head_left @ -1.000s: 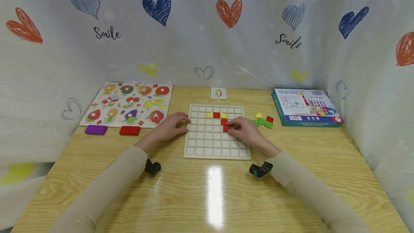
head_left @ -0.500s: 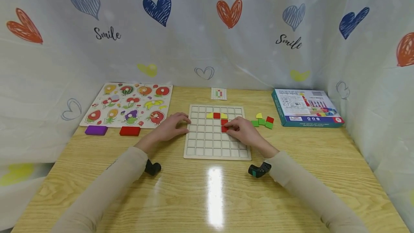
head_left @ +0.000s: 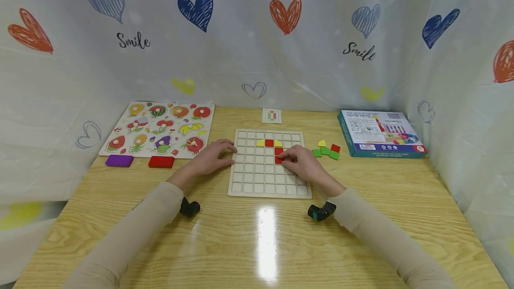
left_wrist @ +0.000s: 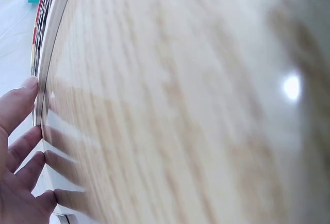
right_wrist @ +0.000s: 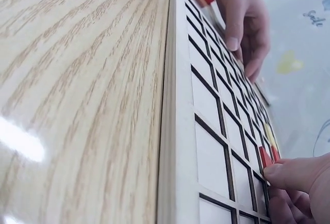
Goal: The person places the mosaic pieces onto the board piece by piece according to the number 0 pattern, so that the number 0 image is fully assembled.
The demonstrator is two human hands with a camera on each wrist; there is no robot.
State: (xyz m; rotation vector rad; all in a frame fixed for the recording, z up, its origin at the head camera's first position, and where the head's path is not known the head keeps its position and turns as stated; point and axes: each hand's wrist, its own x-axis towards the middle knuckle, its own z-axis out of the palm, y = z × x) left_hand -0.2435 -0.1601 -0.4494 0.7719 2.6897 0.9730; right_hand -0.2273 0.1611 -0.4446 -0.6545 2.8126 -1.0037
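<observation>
A pale wooden grid board [head_left: 259, 179] lies mid-table. Its upper rows bear two yellow quarter-round tiles [head_left: 260, 142], a red tile [head_left: 269, 143] between them, and another red tile [head_left: 278, 151] below. My right hand [head_left: 304, 163] has thumb and fingers on a lower red square tile [head_left: 279, 160], which sits in line with the one above; in the right wrist view the thumb meets the edge of that red tile [right_wrist: 265, 156]. At the board's left edge rests my left hand [head_left: 213, 157], fingers spread and touching the rim, as the left wrist view shows too.
Loose green tiles [head_left: 325, 150], a red tile [head_left: 335, 148] and a yellow one [head_left: 321, 143] lie right of the board. Behind it is a small pattern card [head_left: 271, 116]. A fruit puzzle [head_left: 160, 128], purple block [head_left: 119, 161] and red block [head_left: 161, 162] are left; a box [head_left: 381, 133] is right.
The lower red tile has shifted slightly left and now lines up under the other red one, my right hand moving with it. My left hand has stayed put.
</observation>
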